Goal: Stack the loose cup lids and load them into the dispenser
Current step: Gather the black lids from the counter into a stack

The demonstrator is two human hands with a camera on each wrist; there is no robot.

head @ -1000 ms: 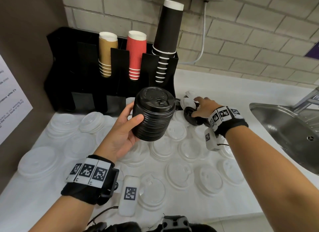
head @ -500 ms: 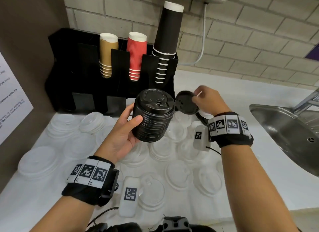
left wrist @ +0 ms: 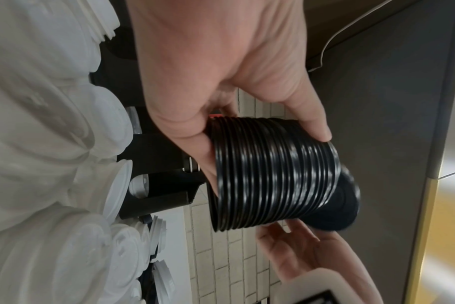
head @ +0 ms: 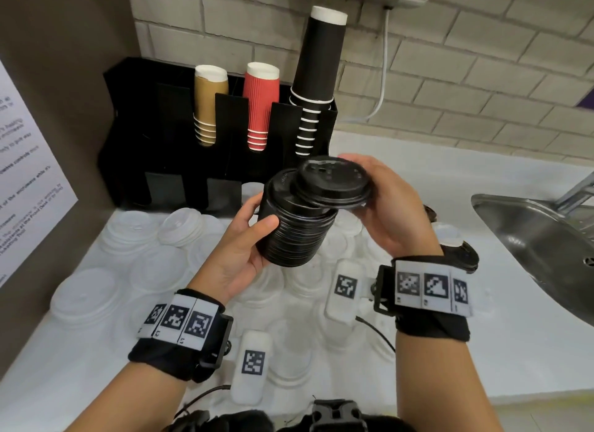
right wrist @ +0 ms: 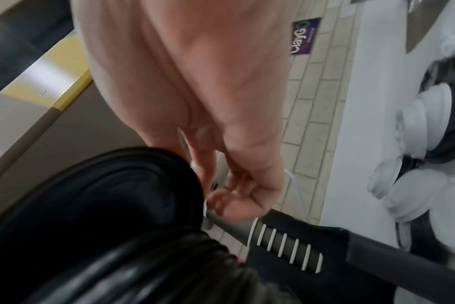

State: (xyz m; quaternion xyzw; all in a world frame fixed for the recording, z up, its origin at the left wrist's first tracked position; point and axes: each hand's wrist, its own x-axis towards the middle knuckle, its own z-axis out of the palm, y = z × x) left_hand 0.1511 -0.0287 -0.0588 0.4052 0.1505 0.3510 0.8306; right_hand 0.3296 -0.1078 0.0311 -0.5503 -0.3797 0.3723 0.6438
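Both hands (head: 239, 254) (head: 390, 206) raised, fingers curled

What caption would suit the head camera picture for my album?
Left hand grips a stack of black lids while the right hand sets another black lid on top.

Black lid (head: 332, 182) askew atop black stack (head: 294, 230)

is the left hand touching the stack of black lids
Touching: the left wrist view shows the left hand with thumb and fingers wrapped around the stack of black lids.
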